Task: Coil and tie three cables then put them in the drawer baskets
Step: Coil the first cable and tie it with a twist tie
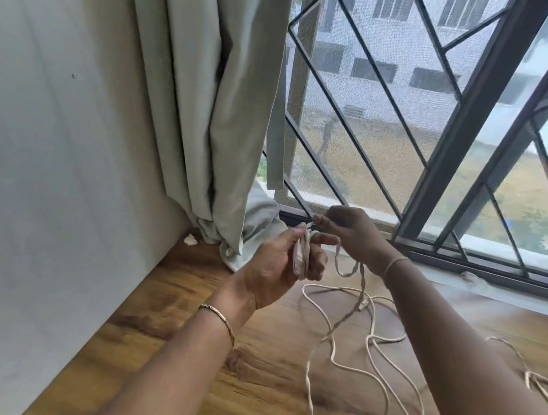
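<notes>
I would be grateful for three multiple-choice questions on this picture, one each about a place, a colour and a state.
1. Where does the loose cable lie?
A on the wooden surface
B in a drawer
C over a chair

2. What colour is the curtain?
A red
B pale grey-green
C black

3. What is the left hand doing?
A resting flat
B gripping a small coil
C pointing outside

Answers:
1 A: its loops spread over the wood grain.
2 B: its folds look pale grey-green.
3 B: the fingers curl round the small coil while the right hand pinches the loose cable beside it.

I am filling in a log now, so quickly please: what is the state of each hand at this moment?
Left hand: closed, holds the coil.
Right hand: closed, pinches the cable at the coil.
</notes>
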Demonstrator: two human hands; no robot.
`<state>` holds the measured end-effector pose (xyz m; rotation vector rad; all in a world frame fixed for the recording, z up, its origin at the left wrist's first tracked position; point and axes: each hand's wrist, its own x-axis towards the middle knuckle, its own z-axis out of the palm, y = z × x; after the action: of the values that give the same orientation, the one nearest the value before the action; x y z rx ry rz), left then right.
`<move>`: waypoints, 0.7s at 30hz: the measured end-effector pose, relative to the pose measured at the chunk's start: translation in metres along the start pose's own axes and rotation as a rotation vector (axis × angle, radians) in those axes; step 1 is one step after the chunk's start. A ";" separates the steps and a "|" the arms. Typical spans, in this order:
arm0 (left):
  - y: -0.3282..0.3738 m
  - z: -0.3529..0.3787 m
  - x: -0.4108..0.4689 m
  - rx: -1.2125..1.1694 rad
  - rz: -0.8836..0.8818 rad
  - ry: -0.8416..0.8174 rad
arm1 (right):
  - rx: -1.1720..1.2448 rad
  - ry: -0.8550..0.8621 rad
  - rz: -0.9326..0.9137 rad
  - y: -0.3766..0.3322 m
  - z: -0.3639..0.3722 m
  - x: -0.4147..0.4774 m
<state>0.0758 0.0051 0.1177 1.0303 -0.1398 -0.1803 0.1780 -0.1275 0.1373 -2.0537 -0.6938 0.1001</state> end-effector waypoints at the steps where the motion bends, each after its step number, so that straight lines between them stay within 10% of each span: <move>1: 0.001 0.001 -0.002 -0.014 -0.009 -0.017 | 0.014 -0.009 0.001 0.000 0.001 -0.001; 21: 0.002 0.000 0.004 -0.093 -0.037 -0.031 | 0.759 -0.213 0.163 0.020 0.014 -0.024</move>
<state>0.0802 0.0047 0.1196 0.9377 -0.1393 -0.2346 0.1618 -0.1368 0.1089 -1.3683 -0.5048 0.5909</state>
